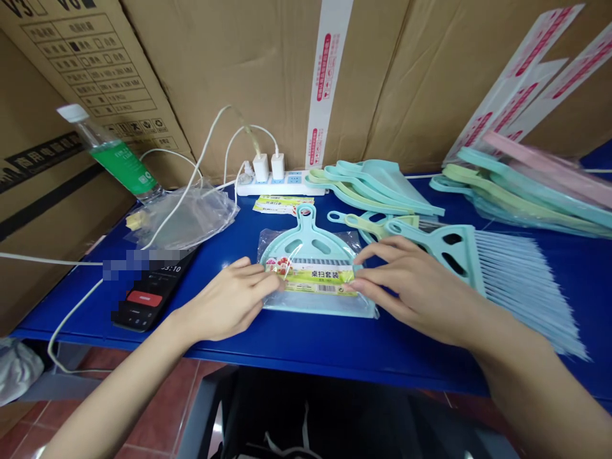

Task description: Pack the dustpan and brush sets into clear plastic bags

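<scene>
A light-blue dustpan (299, 245) lies flat on the blue table with its handle pointing away from me. A clear plastic bag (351, 241) is around its wide part, and the handle sticks out at the top. Across the middle sits a yellow-green and white label card (315, 278), with brush bristles showing just above it. My left hand (239, 296) has its fingers curled on the bag's left edge. At the opposite side, my right hand (406, 287) pinches the bag by the label's right end; its fingertips are partly hidden.
Loose light-blue brushes (459, 255) lie to the right, below stacked dustpans (382, 185). Bagged sets (530, 191) are piled farther right. A power strip (287, 185), spare labels (282, 204), clear bags (186, 217), a bottle (124, 162), a phone (153, 293) and white cables occupy the back and left.
</scene>
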The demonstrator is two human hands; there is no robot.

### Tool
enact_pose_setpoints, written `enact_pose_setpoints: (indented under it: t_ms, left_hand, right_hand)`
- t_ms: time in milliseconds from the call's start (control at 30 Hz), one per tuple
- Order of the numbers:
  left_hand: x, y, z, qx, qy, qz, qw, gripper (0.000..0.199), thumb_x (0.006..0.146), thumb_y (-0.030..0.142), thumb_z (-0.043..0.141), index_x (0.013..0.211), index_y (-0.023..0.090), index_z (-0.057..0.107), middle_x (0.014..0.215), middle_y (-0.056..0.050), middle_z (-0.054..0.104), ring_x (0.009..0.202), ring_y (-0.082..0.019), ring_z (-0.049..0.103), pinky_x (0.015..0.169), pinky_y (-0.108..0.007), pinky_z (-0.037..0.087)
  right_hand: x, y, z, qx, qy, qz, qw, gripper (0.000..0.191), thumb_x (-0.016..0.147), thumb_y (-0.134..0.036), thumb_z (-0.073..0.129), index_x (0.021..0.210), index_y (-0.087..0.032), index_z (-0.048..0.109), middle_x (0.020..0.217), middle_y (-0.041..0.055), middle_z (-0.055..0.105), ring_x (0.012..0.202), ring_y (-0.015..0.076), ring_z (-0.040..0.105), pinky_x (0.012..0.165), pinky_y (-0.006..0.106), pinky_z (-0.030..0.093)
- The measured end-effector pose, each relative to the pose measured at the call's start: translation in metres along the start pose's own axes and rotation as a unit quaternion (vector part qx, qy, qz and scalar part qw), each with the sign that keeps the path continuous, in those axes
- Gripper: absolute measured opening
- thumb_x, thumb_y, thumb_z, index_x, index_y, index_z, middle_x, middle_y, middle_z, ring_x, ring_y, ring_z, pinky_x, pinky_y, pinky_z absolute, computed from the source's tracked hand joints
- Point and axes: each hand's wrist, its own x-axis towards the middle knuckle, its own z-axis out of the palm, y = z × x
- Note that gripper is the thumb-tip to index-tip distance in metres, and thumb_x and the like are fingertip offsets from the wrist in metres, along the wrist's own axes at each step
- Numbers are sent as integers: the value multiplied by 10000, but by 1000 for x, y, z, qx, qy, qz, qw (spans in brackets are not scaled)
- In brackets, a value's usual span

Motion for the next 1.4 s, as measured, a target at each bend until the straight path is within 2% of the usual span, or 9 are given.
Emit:
enact_pose_setpoints:
  t_ms: [200,367,533,733,933,1033,1167,1300,1400]
  left_hand:
    - [-7,-7,-7,-60,-4,-65,996,332,805,37,321,982,221,534,859,-12,674,789,-184,641,756,-324,442]
    - [-7,-11,-10,-141,15,-114,983,311,805,23,311,898,227,526,866,7,687,817,-148,669,738,-270,489]
    - [-10,-7,-6,-102,28,-122,987,284,820,53,334,910,224,543,830,6,709,756,-163,692,686,-272,502]
    - [-12,-4,-1,-82,63,-132,986,291,829,48,336,890,220,563,840,27,746,717,-135,708,659,-239,509]
    - [-11,-5,6,7,111,-72,991,284,869,65,345,912,211,585,785,14,745,612,-144,678,597,-259,483]
    - [-10,-4,5,-3,109,-85,990,307,848,41,334,937,210,575,809,16,748,591,-130,663,583,-245,474]
    - [-9,-4,3,-38,79,-114,990,314,845,59,328,972,215,569,879,12,749,622,-131,671,597,-239,477]
    - [-9,-5,2,-33,70,-127,989,326,830,65,324,990,211,569,861,8,734,609,-138,660,588,-248,466]
    - [-8,-4,3,-20,65,-117,991,312,836,75,326,991,201,567,852,-4,720,630,-152,666,592,-263,475]
  right_hand:
    - [-5,7,-2,7,9,4,1000,456,1012,-284,373,760,-239,751,889,68,761,837,225,687,763,408,504]
    - [-3,6,-2,23,30,12,999,466,1004,-278,380,697,-234,728,813,67,758,821,229,710,731,392,540]
    - [-3,2,2,-6,39,12,999,419,986,-256,413,725,-236,740,787,67,757,799,229,718,746,400,540]
    - [-2,0,6,-19,55,-1,998,420,992,-242,401,737,-221,733,778,66,761,760,233,727,731,410,524]
    - [0,0,7,-7,67,14,998,414,999,-239,388,732,-217,704,761,56,759,713,214,706,674,368,512]
    - [0,-1,7,0,51,17,999,408,998,-240,378,750,-225,702,771,50,756,722,208,695,673,362,511]
    - [0,-2,7,20,52,37,998,394,989,-235,390,720,-224,678,773,65,737,724,206,674,657,348,510]
    - [0,-5,10,52,67,82,993,372,975,-228,428,625,-223,553,698,60,671,703,202,644,612,322,494]
    - [1,-9,15,60,76,101,990,310,948,-226,490,641,-238,445,620,23,601,668,199,601,584,309,465]
